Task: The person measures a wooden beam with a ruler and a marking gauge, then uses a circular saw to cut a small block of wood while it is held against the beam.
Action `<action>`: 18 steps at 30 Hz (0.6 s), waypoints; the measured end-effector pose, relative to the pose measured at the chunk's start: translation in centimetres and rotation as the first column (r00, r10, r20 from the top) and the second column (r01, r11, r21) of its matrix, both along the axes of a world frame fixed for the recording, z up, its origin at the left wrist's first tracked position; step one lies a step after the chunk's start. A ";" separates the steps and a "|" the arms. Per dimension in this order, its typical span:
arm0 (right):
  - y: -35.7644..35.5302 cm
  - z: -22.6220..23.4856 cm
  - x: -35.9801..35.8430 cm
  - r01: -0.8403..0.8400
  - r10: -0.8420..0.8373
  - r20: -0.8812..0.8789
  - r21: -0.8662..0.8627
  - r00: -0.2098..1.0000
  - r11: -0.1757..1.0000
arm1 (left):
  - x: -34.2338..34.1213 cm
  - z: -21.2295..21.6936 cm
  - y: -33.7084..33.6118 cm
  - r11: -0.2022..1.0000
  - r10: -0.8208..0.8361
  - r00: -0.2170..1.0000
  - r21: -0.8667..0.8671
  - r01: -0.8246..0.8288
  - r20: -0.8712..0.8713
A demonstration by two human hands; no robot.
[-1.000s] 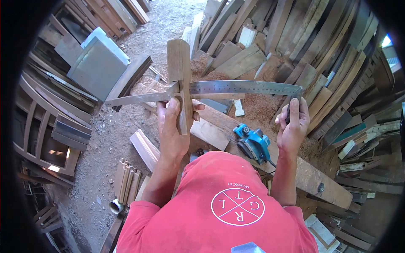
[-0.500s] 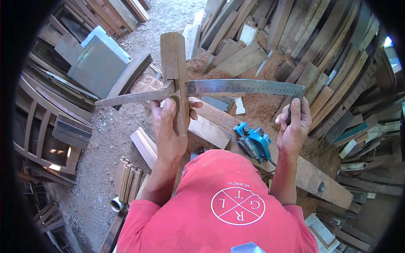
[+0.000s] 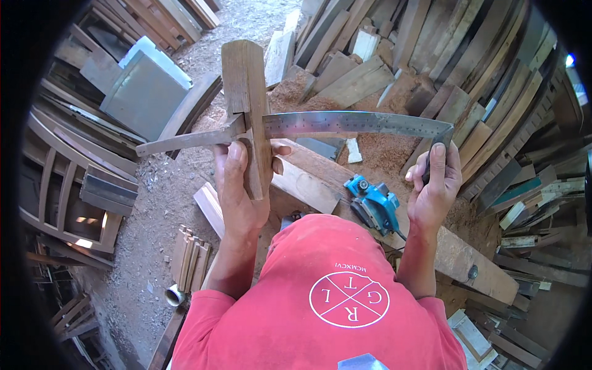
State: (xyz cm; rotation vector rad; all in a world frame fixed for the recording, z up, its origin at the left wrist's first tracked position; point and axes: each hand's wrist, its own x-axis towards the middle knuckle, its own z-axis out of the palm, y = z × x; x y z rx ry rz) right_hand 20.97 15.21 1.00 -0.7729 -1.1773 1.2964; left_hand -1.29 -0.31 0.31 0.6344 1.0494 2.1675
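Wooden block (image 3: 245, 83) and left hand (image 3: 239, 194) had shifted leftward, away from my right hand (image 3: 435, 191). That left grip clasped the block's near end between thumb and fingers, seemingly to steady it; my right pinched the metal square (image 3: 357, 122) by its handle, apparently keeping its blade stretched toward the block.

Woodworking shop: planks (image 3: 359, 82), sawdust (image 3: 381, 147)

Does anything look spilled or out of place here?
Yes: reddish sawdust lies strewn beyond the blue power planer, beside jumbled boards. The metal square in the right hand looks bowed, but the fisheye view may cause that.
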 end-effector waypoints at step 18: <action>1.4 -1.2 0.5 0.084 -0.086 0.037 0.045 0.996 0.995 | 0.2 -1.8 0.8 0.891 0.118 0.951 -0.392 -0.228 -0.285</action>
